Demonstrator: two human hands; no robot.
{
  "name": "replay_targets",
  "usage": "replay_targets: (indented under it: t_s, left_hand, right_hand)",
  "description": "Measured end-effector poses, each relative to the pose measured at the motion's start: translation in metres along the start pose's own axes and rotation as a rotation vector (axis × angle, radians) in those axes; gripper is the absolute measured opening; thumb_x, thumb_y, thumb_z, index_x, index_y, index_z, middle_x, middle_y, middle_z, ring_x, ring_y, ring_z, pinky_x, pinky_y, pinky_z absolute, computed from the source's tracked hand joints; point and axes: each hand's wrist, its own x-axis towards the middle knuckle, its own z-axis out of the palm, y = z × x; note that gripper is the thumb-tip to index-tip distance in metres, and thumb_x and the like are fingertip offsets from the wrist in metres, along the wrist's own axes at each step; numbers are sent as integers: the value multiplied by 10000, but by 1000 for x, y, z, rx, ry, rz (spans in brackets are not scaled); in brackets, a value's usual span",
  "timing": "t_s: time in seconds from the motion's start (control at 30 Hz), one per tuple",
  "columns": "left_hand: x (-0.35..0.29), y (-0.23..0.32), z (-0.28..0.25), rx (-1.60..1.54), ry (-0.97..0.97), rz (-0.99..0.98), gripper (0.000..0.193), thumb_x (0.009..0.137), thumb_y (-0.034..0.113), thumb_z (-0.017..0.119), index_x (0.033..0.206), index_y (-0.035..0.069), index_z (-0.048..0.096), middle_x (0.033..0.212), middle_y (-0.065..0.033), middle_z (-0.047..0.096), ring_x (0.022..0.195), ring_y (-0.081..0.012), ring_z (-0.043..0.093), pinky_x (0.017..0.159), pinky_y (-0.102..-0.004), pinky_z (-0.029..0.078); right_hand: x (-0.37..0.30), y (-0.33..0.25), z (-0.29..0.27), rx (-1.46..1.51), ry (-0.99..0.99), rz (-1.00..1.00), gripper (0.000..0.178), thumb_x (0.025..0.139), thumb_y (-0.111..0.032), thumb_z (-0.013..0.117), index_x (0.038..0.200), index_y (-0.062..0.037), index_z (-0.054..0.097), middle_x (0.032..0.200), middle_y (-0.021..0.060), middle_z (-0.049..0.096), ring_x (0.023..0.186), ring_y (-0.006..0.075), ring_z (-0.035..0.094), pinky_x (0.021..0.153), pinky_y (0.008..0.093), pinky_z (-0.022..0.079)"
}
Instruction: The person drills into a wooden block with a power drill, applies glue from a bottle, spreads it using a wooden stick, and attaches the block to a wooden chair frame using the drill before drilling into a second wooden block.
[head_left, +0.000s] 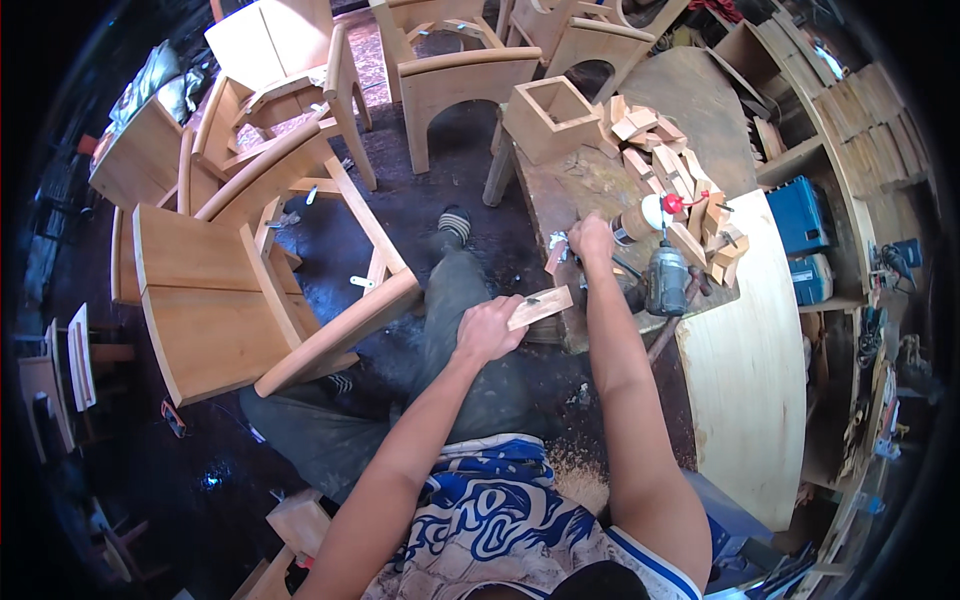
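Observation:
My left hand (pixel 488 330) is closed round one end of a small pale wooden block (pixel 541 307), held over my leg close to the bench's near corner. A dark spot or slot marks the block's upper face. Over the worn wooden bench (pixel 600 290), my right hand (pixel 592 240) has its fingers drawn together, and what they hold, if anything, is hidden. Just left of those fingers lie small shiny bits (pixel 557 243) and a short wood piece (pixel 555 261). A glue bottle with a red cap (pixel 672 204), a jar (pixel 636 222) and a cordless drill (pixel 667 280) stand right of my right hand.
Several cut wood blocks (pixel 672 165) are heaped on the bench behind an open wooden box (pixel 550 118). Unfinished wooden chairs (pixel 205 335) crowd the left and far side. A pale curved panel (pixel 750 370) leans at the right, before shelves with blue tool cases (pixel 797 215).

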Motion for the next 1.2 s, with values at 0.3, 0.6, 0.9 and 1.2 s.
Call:
replay_targets:
  t_s: [0.3,0.6,0.9,1.2]
  left_hand:
    - [-6,5,-5,5,-9,-18,415,786,263,756,1158,110,651,1047,-133,728,962,-345,712,846,-465,576]
    - [-6,-1,-7,30,-4,-46,456,784,290,777,1198,128,674,1047,-127,736,939,-360,713,833,-467,573]
    - [-5,0,-2,13,-7,-1,482,776,294,795,1213,122,686,1098,-120,738,966,-346,716,841,-455,570]
    - [-3,1,-1,23,-52,19,481,775,298,789,1206,106,694,1068,-122,738,948,-343,716,829,-461,565]
  right_hand:
    - [9,-9,-23,148,-36,69,385,859,-295,653,1062,12,765,1171,281,709,1136,410,685,985,467,543]
    - [11,-18,-16,41,-99,30,490,802,-382,733,1067,30,758,1176,274,710,1143,408,682,973,451,554]
    - [-119,12,-29,1018,-319,-374,183,900,-126,676,734,-51,655,649,-44,606,592,56,557,522,266,445]
    - [-151,208,-29,720,-86,229,207,839,-192,705,708,-32,697,640,56,668,570,119,631,521,328,495]
